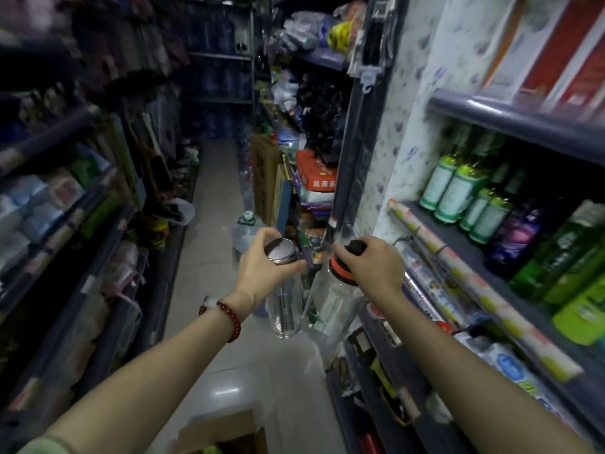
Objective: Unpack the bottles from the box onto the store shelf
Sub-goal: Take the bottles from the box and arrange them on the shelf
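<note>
Bottles hang below both hands: left hand [262, 267] grips silver-lidded bottle [284, 296], right hand [376, 267] black-capped bottle [340, 290].

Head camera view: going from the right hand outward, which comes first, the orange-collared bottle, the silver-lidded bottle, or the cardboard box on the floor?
1. Orange-collared bottle: in the right hand itself, fingers round its black cap.
2. Silver-lidded bottle: just to the left, held by the left hand.
3. Cardboard box: farthest, down on the floor by the person's feet.

Head view, looking down the aisle floor [209, 198], hands close
</note>
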{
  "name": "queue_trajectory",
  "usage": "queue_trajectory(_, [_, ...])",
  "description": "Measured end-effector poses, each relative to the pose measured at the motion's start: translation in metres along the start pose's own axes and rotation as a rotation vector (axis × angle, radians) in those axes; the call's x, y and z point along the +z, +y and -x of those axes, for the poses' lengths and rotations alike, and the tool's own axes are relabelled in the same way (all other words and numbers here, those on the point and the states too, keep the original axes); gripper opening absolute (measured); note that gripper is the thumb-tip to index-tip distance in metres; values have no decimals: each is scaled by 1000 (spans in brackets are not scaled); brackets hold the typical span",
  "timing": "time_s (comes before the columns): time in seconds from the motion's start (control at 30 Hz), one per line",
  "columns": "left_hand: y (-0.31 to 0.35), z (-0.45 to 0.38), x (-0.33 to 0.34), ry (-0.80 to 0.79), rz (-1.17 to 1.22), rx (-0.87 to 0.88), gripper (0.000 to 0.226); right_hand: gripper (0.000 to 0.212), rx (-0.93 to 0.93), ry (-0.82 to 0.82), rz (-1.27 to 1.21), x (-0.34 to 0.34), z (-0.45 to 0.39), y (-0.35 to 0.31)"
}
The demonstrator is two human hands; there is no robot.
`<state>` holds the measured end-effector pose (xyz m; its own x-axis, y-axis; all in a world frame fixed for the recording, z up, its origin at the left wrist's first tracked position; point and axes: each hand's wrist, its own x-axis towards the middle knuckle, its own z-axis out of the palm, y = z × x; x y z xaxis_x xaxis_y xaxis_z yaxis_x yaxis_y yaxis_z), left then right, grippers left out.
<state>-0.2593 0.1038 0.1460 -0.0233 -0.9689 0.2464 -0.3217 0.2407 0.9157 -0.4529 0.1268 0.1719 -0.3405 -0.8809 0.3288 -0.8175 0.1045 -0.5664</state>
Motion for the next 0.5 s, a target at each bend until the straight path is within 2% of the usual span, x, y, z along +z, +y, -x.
queue_trajectory(0.23, [39, -50, 29, -118, 160, 95, 66, 44, 101, 178, 110, -52, -24, -5])
queue_trajectory(0.43, [86, -77, 52, -244, 269, 169, 68, 53, 236, 302, 125, -103, -31, -21])
queue_trajectory(0.5, [100, -82, 59, -289, 313, 186, 70, 50, 247, 333, 124, -124, -29, -28])
